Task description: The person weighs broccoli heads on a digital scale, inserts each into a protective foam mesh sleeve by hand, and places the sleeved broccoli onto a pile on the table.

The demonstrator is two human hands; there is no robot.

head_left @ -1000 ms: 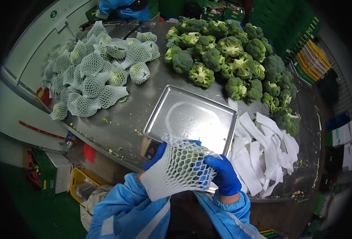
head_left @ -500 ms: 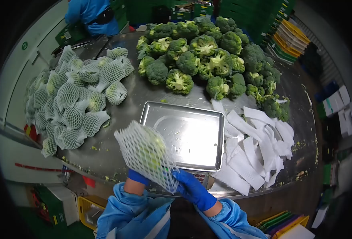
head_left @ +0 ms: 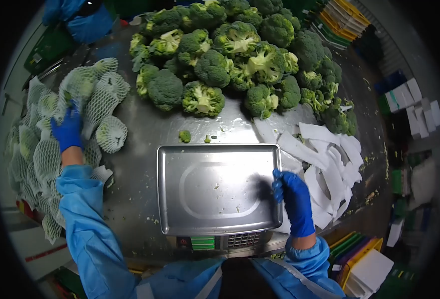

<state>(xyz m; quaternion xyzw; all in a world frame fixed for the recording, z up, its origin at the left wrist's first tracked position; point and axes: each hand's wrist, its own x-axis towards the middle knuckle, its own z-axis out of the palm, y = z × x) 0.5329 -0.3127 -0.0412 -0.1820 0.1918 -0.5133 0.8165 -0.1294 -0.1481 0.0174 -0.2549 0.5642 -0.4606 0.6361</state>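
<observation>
My left hand (head_left: pixel 69 130), in a blue glove, reaches onto the pile of broccoli in white foam nets (head_left: pixel 45 154) at the left. Its fingers are spread over the netted heads. My right hand (head_left: pixel 295 202), also gloved, is above the right rim of the metal scale tray (head_left: pixel 167 192), its fingers curled together with nothing showing in them. A shadow of this hand falls on the tray, which bears only small green crumbs. Loose white foam net sleeves (head_left: pixel 324 174) lie just right of my right hand.
Bare broccoli heads (head_left: pixel 212 70) are heaped across the back of the metal table (head_left: pixel 135 164). The scale's keypad (head_left: pixel 244 240) faces me under the tray. Stacked crates (head_left: pixel 342 22) stand at the back right. A person in blue (head_left: pixel 88 22) is at the back left.
My left hand has swung left onto the netted pile, and the netted broccoli both hands held is out of them. My right hand has moved right. The view has shifted.
</observation>
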